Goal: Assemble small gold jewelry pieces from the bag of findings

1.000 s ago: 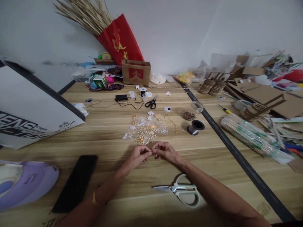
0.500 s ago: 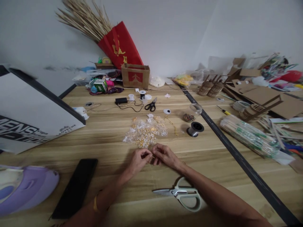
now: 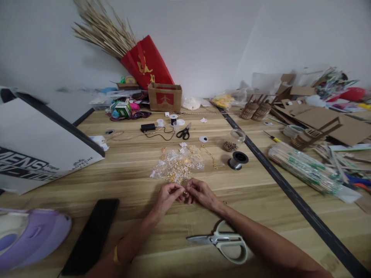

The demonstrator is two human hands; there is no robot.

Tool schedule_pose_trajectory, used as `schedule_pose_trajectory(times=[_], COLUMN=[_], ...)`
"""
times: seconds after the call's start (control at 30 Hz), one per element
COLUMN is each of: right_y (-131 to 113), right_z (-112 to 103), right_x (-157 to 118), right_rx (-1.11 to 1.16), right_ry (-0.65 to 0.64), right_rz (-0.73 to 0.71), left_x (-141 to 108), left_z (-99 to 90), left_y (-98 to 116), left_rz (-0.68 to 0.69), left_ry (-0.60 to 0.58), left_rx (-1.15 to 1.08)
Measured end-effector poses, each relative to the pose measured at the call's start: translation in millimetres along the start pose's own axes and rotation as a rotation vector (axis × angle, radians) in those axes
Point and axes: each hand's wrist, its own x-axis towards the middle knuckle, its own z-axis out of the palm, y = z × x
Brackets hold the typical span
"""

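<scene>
Both hands meet in front of the heap of beads, fingertips nearly touching. My left hand (image 3: 169, 196) is closed in a pinch at a small gold-coloured bead (image 3: 186, 194). On its other side my right hand (image 3: 203, 194) pinches too, fingers curled; whether it grips the bead or a thread cannot be made out. Faint thin thread seems to trail on the wood below them. Just beyond lie gold and clear beads (image 3: 178, 170) on and among small plastic bags. White-handled scissors (image 3: 222, 239) rest below my right forearm, blades pointing left.
A gold chain (image 3: 211, 157), a wire spool (image 3: 238, 160) and a cup of mixed beads (image 3: 230, 146) stand right of the heap. Black scissors (image 3: 183, 133) lie farther back. A dark phone-like slab (image 3: 91, 235) is at left; packaged sticks (image 3: 303, 166) lie right.
The gold bead shows more plainly between the fingertips, where a thin gold piece showed before. The fingers have shifted slightly; the whole view has tilted a little.
</scene>
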Motion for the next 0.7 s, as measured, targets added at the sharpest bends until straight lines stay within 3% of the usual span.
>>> schedule_pose_trajectory(times=[0.33,0.7], right_y=[3,-1], right_z=[-1,-1], right_x=[1,0], right_rx=[0.032,0.005], right_ry=[-0.018,-0.02], right_rz=[0.009,0.008], left_x=[3,2], left_z=[-3.2,-2.4], left_y=[-5,-8], left_rz=[-0.004,-0.026], left_ry=[-0.015,0.013], left_rx=[-0.179,-0.161])
